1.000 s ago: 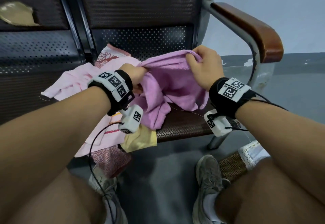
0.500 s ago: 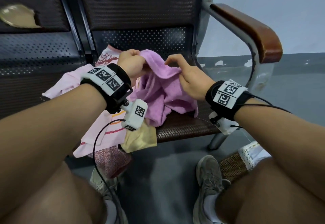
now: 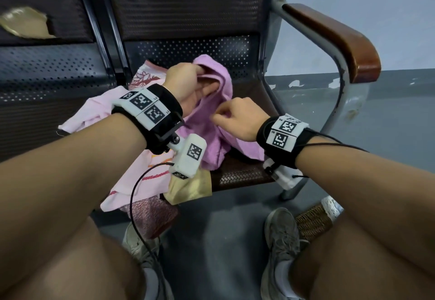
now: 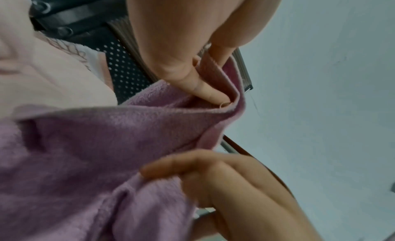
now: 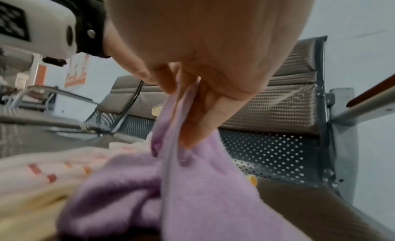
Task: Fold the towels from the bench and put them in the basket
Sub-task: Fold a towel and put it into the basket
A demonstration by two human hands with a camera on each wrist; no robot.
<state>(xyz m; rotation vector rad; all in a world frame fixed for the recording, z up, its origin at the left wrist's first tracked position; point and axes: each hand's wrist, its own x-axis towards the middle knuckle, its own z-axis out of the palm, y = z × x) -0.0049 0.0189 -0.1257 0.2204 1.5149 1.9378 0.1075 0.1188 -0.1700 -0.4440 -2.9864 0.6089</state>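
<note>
Purple towel (image 3: 207, 120) hangs bunched over the bench seat (image 3: 242, 175), the left hand (image 3: 188, 83) pinching its top edge, the right hand (image 3: 237, 118) pinching lower. Best to find matching corners and stretch the edge taut before folding.

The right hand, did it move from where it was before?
Yes. The right hand has moved down and toward the person, away from the wooden armrest, along the purple towel.
</note>
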